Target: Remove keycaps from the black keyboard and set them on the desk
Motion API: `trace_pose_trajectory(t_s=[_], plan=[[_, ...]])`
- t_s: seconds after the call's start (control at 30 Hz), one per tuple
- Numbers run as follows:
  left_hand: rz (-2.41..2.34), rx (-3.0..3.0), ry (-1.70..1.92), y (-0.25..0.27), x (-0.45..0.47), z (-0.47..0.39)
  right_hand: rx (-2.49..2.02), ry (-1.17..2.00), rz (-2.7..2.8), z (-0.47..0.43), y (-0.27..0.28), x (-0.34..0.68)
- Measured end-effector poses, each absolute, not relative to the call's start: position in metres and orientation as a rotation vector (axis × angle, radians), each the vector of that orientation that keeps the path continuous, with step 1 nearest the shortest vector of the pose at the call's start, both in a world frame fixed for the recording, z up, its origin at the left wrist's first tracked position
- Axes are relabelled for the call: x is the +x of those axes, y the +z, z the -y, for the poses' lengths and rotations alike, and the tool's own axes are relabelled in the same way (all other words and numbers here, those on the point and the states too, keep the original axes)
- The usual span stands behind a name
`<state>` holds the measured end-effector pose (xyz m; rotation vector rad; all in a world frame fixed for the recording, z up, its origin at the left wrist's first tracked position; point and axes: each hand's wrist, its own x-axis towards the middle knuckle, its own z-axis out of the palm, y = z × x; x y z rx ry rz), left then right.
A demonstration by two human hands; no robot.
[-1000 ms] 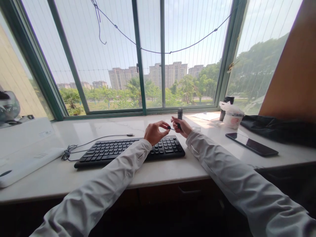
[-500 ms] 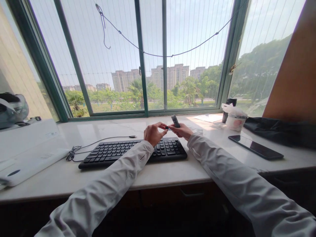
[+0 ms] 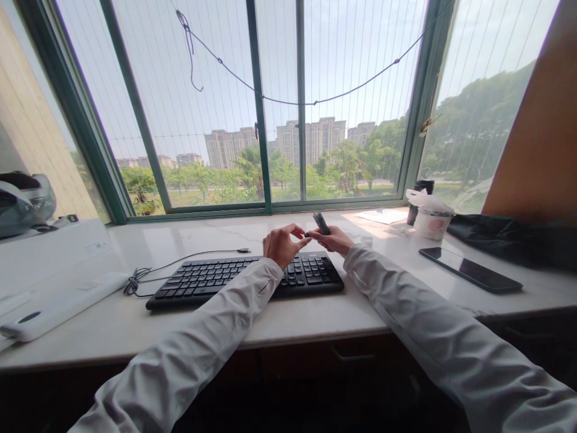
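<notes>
Just above the far edge of a black keyboard, both my hands meet. My left hand pinches a small black piece between thumb and fingertips; it is too small to name for sure. My right hand is closed round a short dark stick-shaped tool, whose thick end points up and away from me. The right fingertips also come up against the small black piece. My left forearm covers part of the keyboard's middle keys.
The keyboard's cable lies bundled at left, its plug behind the keys. At right are a phone, a tub in a plastic bag, a black bottle and black cloth. A white box stands left.
The hands stay together over the keyboard, and the left fingers have shifted slightly on the small black piece. The whole view has moved a little.
</notes>
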<state>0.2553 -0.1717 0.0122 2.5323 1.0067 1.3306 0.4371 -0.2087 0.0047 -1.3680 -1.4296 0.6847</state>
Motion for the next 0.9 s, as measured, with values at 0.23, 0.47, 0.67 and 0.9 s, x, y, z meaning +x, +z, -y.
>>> trace_pose_trajectory(t_s=[0.23,0.47,0.67,0.9], plan=[[-0.908,2.55,1.333,0.011,0.256,0.171,-1.337,0.724,1.481,0.207,0.002,0.439],[-0.883,2.543,1.385,0.007,0.256,0.163,-1.284,0.769,1.406,0.208,0.003,0.437],[-0.866,2.549,1.36,0.007,0.256,0.161,-1.334,0.716,1.452,0.211,0.006,0.437],[-0.836,2.571,1.314,0.005,0.258,0.162,-1.484,0.636,1.599,0.217,0.018,0.446]])
